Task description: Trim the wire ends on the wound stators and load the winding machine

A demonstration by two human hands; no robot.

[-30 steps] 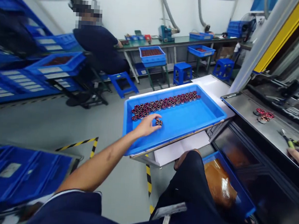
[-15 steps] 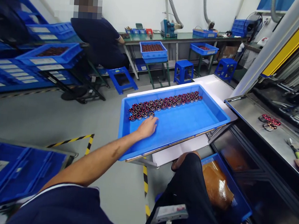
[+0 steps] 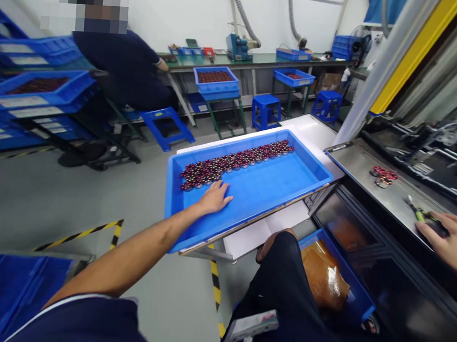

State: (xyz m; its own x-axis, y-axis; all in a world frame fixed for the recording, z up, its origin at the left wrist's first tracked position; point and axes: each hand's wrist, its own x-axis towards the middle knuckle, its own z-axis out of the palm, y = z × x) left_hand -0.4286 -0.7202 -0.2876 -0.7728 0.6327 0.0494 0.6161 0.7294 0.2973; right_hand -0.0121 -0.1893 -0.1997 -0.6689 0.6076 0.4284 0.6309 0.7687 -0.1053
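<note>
Inside the blue tray (image 3: 249, 203) my left hand (image 3: 212, 197) is open, its fingers spread just over the tray floor. Its fingertips are by the near edge of a block of wire-wound motor stators (image 3: 232, 162), dark red and copper-coloured, packed in rows along the far side. On the metal worktop to the right, my right hand (image 3: 452, 239) is open around the handles of green-and-black cutting pliers (image 3: 421, 213), thumb and fingers apart. The pliers lie on the worktop, jaws pointing away to the left. Several loose stators (image 3: 383, 176) sit beyond them.
Machine fixtures (image 3: 442, 153) stand behind the worktop, beside a grey post (image 3: 369, 76). A blue bin (image 3: 363, 298) holding brown wrapped material is below. Another person (image 3: 119, 66) sits at the left. Blue stools (image 3: 265, 112) and a workbench (image 3: 254, 63) are farther back.
The view has swung to the right. My right hand has come farther into view and over the pliers' handles. My left hand's fingers have spread beside the stators.
</note>
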